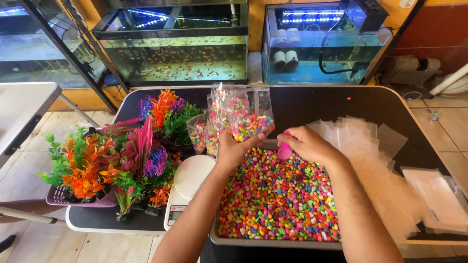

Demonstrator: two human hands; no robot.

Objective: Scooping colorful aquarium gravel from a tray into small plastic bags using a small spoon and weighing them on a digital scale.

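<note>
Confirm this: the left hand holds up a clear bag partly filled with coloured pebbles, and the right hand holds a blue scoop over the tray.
Not quite: the scoop is pink, not blue, as the head view shows. The left hand does hold the clear bag of coloured pebbles, and the right hand is over the tray.

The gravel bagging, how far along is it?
Done: several filled bags stand behind the tray. In hand: left hand holds a part-filled bag; right hand grips a pink scoop. Left: many empty bags and plenty of coloured gravel.
</note>
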